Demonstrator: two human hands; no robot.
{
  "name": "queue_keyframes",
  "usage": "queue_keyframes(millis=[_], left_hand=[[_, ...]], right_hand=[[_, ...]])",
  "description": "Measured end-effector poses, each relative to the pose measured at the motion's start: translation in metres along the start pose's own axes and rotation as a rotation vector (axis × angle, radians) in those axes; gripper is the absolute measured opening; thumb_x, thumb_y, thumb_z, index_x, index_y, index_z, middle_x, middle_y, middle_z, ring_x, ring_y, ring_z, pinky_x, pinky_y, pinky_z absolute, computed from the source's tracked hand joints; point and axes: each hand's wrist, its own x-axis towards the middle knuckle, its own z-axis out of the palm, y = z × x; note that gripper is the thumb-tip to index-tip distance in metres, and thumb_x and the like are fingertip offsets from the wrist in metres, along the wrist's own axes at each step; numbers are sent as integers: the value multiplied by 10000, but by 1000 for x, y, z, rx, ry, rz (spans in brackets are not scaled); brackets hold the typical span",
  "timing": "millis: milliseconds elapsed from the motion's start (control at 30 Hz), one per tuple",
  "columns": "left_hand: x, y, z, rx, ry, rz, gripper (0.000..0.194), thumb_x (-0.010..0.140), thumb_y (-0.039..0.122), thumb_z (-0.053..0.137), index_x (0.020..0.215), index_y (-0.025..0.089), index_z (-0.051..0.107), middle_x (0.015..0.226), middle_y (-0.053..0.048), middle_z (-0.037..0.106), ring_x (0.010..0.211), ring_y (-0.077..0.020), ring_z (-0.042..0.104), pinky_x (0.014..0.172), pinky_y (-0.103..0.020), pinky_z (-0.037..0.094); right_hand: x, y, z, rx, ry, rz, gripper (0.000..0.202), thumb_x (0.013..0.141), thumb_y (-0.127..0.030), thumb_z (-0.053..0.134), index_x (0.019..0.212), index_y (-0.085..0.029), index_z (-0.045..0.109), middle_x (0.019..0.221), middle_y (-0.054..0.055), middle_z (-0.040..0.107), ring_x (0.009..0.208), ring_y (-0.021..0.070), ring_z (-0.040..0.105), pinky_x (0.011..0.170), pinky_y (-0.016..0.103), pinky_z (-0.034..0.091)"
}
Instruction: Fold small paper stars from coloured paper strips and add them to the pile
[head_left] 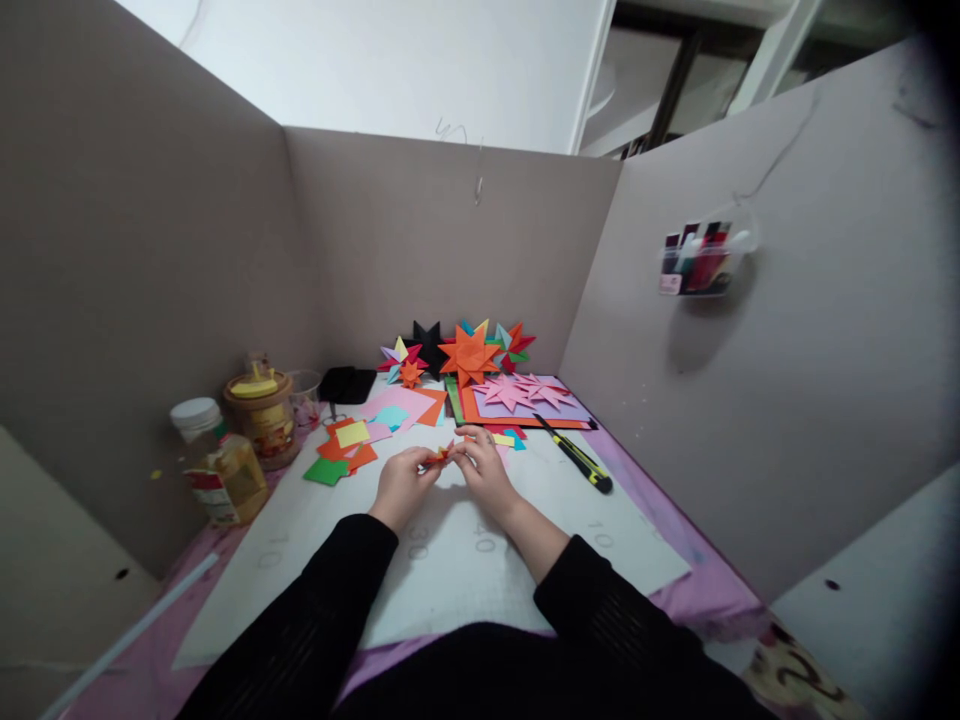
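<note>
Between my two hands is a small piece of folded orange paper, with a bit of yellow and red showing. My left hand pinches its left side between thumb and fingers. On its other side, my right hand grips it with thumb and index finger, the other fingers curled above. The fingers cover much of the piece, so its exact fold is hidden. Both hands are over the white board, which has pencilled numbers. Left of them lie paper squares, among them a green one and a yellow one.
Folded paper stars stand at the back, a large orange star among them. Pink stars rest on stacked paper. A cutter knife lies at right. A bottle and a lidded jar stand left. Grey partitions surround the table.
</note>
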Motion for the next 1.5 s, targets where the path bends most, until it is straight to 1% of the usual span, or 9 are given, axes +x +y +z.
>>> queue_keyframes(millis=[300, 567, 767, 900, 1100, 1233, 1333, 1400, 1500], left_hand=[[-2, -1, -1, 222, -29, 93, 138, 800, 228, 541, 798, 196, 675, 771, -54, 668, 746, -174, 578, 671, -259, 386], [-2, -4, 0, 259, -25, 93, 130, 796, 228, 541, 774, 208, 668, 771, -46, 668, 757, -179, 584, 675, -255, 384], [-3, -5, -1, 325, -2, 108, 112, 776, 202, 556, 793, 209, 666, 786, -41, 672, 765, -190, 584, 662, -265, 378], [-3, -4, -1, 375, 8, 119, 118, 776, 181, 552, 792, 203, 668, 791, -44, 673, 774, -193, 583, 672, -270, 381], [-3, 0, -3, 522, -11, 186, 137, 801, 188, 535, 786, 194, 671, 752, -55, 654, 747, -193, 567, 646, -276, 364], [-4, 3, -3, 561, -34, 257, 176, 835, 215, 496, 802, 194, 667, 744, -55, 644, 745, -193, 559, 645, -282, 360], [-4, 2, -1, 463, -17, 186, 164, 822, 212, 507, 782, 188, 664, 752, -50, 653, 749, -184, 570, 652, -270, 370], [-3, 0, 0, 339, -1, 88, 151, 806, 239, 528, 757, 186, 661, 745, -39, 662, 721, -167, 578, 635, -252, 376], [-1, -3, 1, 154, 0, -45, 159, 779, 293, 558, 734, 181, 662, 722, -25, 675, 666, -148, 583, 599, -229, 378]], right_hand=[[0, 0, 5, 105, 71, 193, 75, 747, -215, 574, 686, -209, 618, 962, 58, 559, 964, 202, 521, 883, 367, 383], [1, 3, 8, 195, 73, 335, 48, 681, -237, 610, 652, -198, 605, 934, 59, 577, 932, 210, 539, 676, 294, 427], [-1, 12, 14, 454, 83, 462, 186, 606, -216, 654, 697, -190, 494, 741, -11, 563, 732, 150, 550, 629, 255, 428], [-2, 7, 17, 614, 39, 684, 284, 578, -229, 649, 731, -208, 411, 565, -73, 513, 496, 107, 492, 446, 200, 343], [-1, -1, 17, 852, -40, 880, 354, 546, -193, 615, 809, -208, 378, 577, -16, 624, 481, 127, 552, 418, 182, 328], [-1, 0, 18, 885, -31, 906, 313, 538, -157, 591, 776, -202, 394, 503, -48, 574, 417, 91, 479, 402, 170, 296], [0, 0, 19, 888, -24, 869, 279, 569, -187, 606, 745, -207, 390, 530, -50, 560, 436, 92, 474, 409, 175, 294], [0, 0, 18, 807, 20, 741, 234, 617, -233, 619, 720, -204, 410, 568, -48, 544, 474, 97, 480, 432, 189, 321], [0, -1, 13, 485, 112, 413, 113, 697, -259, 607, 715, -189, 521, 694, -12, 544, 614, 117, 512, 534, 225, 397]])
